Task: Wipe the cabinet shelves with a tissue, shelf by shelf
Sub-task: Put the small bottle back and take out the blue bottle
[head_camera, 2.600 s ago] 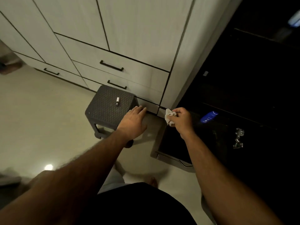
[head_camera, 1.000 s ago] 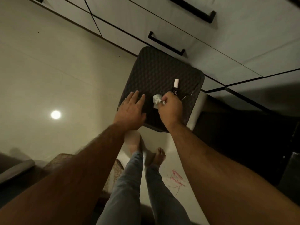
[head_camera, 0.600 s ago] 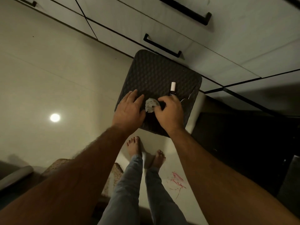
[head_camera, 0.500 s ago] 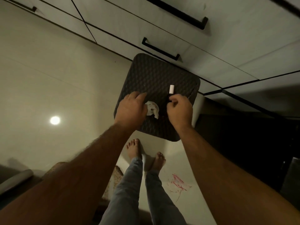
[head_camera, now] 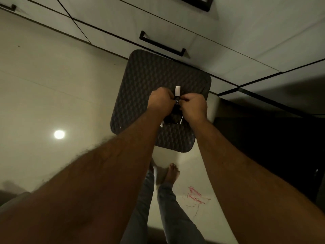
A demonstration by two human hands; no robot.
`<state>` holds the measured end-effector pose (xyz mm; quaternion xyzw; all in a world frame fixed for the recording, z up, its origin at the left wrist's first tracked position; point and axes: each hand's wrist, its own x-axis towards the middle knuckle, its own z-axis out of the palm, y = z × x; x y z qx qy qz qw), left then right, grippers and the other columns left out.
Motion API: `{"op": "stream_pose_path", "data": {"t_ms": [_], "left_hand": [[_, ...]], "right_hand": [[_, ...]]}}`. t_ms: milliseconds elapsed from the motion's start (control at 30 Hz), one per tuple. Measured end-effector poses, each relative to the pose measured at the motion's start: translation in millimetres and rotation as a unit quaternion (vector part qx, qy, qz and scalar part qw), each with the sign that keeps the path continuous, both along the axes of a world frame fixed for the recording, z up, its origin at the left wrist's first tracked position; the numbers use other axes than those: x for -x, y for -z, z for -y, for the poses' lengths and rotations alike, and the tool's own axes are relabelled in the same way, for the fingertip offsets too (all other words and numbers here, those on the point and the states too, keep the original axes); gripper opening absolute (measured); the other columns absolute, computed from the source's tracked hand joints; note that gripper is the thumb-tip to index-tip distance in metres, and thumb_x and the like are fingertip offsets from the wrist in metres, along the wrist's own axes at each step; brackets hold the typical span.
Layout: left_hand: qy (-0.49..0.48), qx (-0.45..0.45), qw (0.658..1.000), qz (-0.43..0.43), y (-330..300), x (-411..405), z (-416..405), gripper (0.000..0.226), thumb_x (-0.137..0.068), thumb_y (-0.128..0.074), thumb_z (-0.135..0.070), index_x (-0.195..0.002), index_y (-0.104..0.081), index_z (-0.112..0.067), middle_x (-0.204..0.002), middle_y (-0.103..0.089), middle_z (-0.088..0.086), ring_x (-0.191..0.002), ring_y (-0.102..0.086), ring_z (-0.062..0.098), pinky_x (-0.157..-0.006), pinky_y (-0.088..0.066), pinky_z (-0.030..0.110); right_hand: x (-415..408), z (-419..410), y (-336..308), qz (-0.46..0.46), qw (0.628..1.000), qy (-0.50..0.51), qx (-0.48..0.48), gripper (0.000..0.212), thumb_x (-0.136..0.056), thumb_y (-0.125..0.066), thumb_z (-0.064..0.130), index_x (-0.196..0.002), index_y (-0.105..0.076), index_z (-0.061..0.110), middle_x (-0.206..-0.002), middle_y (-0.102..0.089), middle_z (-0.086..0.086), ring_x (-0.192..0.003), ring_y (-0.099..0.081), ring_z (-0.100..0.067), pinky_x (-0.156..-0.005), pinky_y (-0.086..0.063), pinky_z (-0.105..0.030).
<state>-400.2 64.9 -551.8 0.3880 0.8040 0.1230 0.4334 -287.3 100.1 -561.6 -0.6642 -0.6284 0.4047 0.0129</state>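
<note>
Both my hands meet over the dark woven-pattern stool (head_camera: 154, 76). Between their fingertips stands a small dark bottle with a white cap (head_camera: 177, 91). My left hand (head_camera: 161, 101) is closed in a fist against the bottle's left side. My right hand (head_camera: 194, 106) pinches its dark body from the right. The tissue is out of sight, and I cannot tell whether it is inside my left fist. The pale cabinet drawers (head_camera: 175, 20) with black handles (head_camera: 162, 44) run across the top. No open shelf is in view.
The stool stands on a glossy pale floor (head_camera: 52, 81) close to the drawer fronts. A dark open area (head_camera: 272, 138) lies to the right. My bare feet (head_camera: 169, 173) and jeans are below the stool, beside a red scribble (head_camera: 195, 196) on the floor.
The tissue passed from my right hand to my left and is now hidden. My right hand reached the bottle, and both hands have closed on it further back on the stool.
</note>
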Motion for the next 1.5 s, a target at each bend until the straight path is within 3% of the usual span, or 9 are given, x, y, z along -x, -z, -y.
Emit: {"op": "stream_pose_path", "data": {"t_ms": [167,300,533,700,867,967,1100,1233,1500], "left_hand": [[-0.07,-0.033,0.994,0.076,-10.3,-3.9,6.4,0.027,-0.087,-0.07,-0.021,-0.113,-0.068,-0.014,-0.109,-0.069,0.004,-0.097,-0.066,0.016,-0.09,-0.054,0.035],[-0.079,-0.08,0.988,0.108,-42.4,-13.0,17.7,0.026,-0.086,-0.071,-0.02,-0.112,-0.068,-0.015,-0.104,-0.07,0.002,-0.091,-0.066,0.014,-0.089,-0.055,0.037],[-0.074,-0.12,0.978,0.157,-147.1,-35.5,36.4,0.023,-0.086,-0.072,-0.015,-0.108,-0.068,-0.013,-0.098,-0.071,0.004,-0.076,-0.064,0.007,-0.075,-0.056,0.027],[-0.043,-0.174,0.973,0.146,-231.6,-69.6,57.9,0.019,-0.085,-0.072,-0.017,-0.104,-0.069,-0.016,-0.094,-0.071,0.0,-0.076,-0.065,0.003,-0.072,-0.054,0.02],[-0.015,-0.213,0.967,0.14,-291.3,-119.2,82.9,0.015,-0.079,-0.077,-0.019,-0.094,-0.073,-0.019,-0.086,-0.075,0.001,-0.082,-0.071,0.015,-0.08,-0.058,0.035],[-0.027,-0.23,0.962,0.146,-317.1,-165.3,98.0,0.017,-0.079,-0.077,-0.019,-0.094,-0.072,-0.017,-0.079,-0.074,0.001,-0.073,-0.072,0.021,-0.07,-0.06,0.035],[0.004,-0.269,0.952,0.149,-356.7,-241.9,119.5,0.016,-0.081,-0.075,-0.012,-0.097,-0.071,-0.013,-0.076,-0.072,0.001,-0.06,-0.066,0.006,-0.059,-0.053,0.026],[0.032,-0.295,0.94,0.171,-396.7,-318.6,133.0,0.019,-0.084,-0.073,-0.009,-0.102,-0.068,-0.007,-0.088,-0.073,0.007,-0.074,-0.071,0.02,-0.07,-0.059,0.039],[0.141,-0.333,0.922,0.136,-451.5,-413.1,121.2,0.021,-0.088,-0.069,-0.015,-0.109,-0.066,-0.014,-0.088,-0.071,0.0,-0.079,-0.071,0.01,-0.075,-0.06,0.031]], "right_hand": [[-8.6,9.2,-16.1,-0.109,0.987,0.112,0.041,0.018,-0.091,-0.062,0.013,-0.104,-0.073,0.02,-0.096,-0.069,0.005,-0.093,-0.066,-0.015,-0.089,-0.056,-0.041],[-25.0,13.3,-54.2,-0.156,0.979,0.123,0.053,0.018,-0.091,-0.063,0.01,-0.106,-0.07,0.016,-0.1,-0.071,0.001,-0.092,-0.067,-0.013,-0.088,-0.057,-0.038],[-57.5,28.2,-162.7,-0.19,0.973,0.122,0.046,0.016,-0.092,-0.061,0.006,-0.103,-0.066,0.017,-0.104,-0.071,-0.003,-0.09,-0.067,-0.013,-0.063,-0.055,-0.027],[-96.1,51.7,-247.9,-0.213,0.969,0.124,0.015,0.015,-0.093,-0.06,0.008,-0.105,-0.065,0.016,-0.105,-0.07,-0.003,-0.091,-0.067,-0.016,-0.058,-0.048,-0.021],[-151.6,83.5,-307.3,-0.27,0.952,0.138,-0.034,0.014,-0.089,-0.062,-0.002,-0.1,-0.067,0.006,-0.085,-0.068,-0.005,-0.066,-0.061,-0.009,-0.046,-0.045,-0.018],[-199.9,104.1,-337.0,-0.292,0.946,0.135,-0.046,0.014,-0.091,-0.06,-0.001,-0.096,-0.067,0.011,-0.077,-0.066,0.001,-0.064,-0.06,-0.007,-0.047,-0.046,-0.019],[-276.4,128.8,-375.9,-0.307,0.937,0.14,-0.087,0.015,-0.09,-0.063,0.001,-0.093,-0.068,0.015,-0.073,-0.065,0.003,-0.062,-0.059,-0.009,-0.047,-0.046,-0.02],[-355.3,149.4,-418.6,-0.31,0.931,0.136,-0.137,0.014,-0.09,-0.063,0.004,-0.097,-0.068,0.015,-0.075,-0.066,0.003,-0.068,-0.062,-0.01,-0.052,-0.047,-0.021],[-451.7,160.7,-468.4,-0.304,0.913,0.174,-0.211,0.015,-0.091,-0.063,0.008,-0.102,-0.069,0.015,-0.084,-0.069,0.0,-0.078,-0.066,-0.012,-0.058,-0.053,-0.027]]}}
